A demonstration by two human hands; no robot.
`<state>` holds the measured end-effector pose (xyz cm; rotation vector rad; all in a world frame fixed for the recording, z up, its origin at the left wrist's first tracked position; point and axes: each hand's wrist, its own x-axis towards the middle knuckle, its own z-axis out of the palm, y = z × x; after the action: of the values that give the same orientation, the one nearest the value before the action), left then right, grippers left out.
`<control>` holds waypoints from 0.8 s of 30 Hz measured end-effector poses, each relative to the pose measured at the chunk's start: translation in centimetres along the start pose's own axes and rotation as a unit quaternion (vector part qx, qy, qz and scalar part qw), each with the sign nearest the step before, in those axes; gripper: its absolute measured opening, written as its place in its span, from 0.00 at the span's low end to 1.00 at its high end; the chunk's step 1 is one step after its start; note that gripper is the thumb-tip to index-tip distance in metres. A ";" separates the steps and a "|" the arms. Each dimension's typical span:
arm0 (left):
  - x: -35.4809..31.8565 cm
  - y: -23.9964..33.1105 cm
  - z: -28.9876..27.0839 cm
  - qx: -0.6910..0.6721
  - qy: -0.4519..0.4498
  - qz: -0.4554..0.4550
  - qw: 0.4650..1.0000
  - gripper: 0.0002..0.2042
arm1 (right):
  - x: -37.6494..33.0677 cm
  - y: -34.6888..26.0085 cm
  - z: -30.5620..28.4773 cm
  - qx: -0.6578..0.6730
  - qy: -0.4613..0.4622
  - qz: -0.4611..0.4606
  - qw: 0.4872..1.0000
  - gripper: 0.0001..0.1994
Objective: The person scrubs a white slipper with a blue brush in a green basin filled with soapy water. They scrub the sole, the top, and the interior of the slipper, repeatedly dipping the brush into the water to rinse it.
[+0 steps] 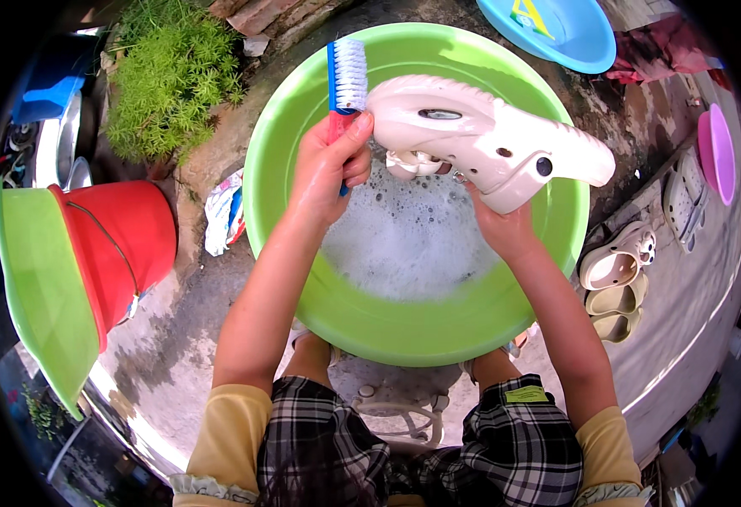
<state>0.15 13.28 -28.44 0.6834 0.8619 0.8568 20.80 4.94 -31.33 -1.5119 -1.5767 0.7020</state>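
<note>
My left hand (336, 156) is closed round the red-and-blue handle of a scrubbing brush (350, 76), its white bristles facing right. A cream-coloured clog (480, 131) is tilted on its side above the basin, its toe end close to the brush and my left thumb. My right hand (501, 220) grips the clog from below, with the fingers partly hidden behind it. Below both hands is a large green basin (387, 338) holding cloudy, foamy water (412, 241).
Other clogs (611, 262) lie on the ground to the right, near a pink basin (716, 155). A blue basin (556, 34) stands at the far right. To the left are a red bucket (125, 245), a green tub (41, 279), a crumpled packet (223, 211) and a leafy plant (168, 84).
</note>
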 end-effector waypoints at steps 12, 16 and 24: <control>-0.4 0.0 -1.1 -0.056 -0.003 0.026 0.998 0.07 | 0.9 -2.0 -0.2 -0.060 -0.070 -0.092 0.991 0.15; -1.1 0.1 0.1 0.014 0.046 0.030 0.998 0.17 | 0.1 -2.8 0.3 0.280 0.009 0.124 0.952 0.18; -1.7 1.1 2.1 0.123 0.064 0.088 0.986 0.20 | 0.6 -2.8 0.2 0.488 0.041 0.186 0.852 0.24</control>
<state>0.96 12.00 -25.92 0.9384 1.0454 0.9700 19.21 5.20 -28.97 -1.0108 -0.6182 1.3696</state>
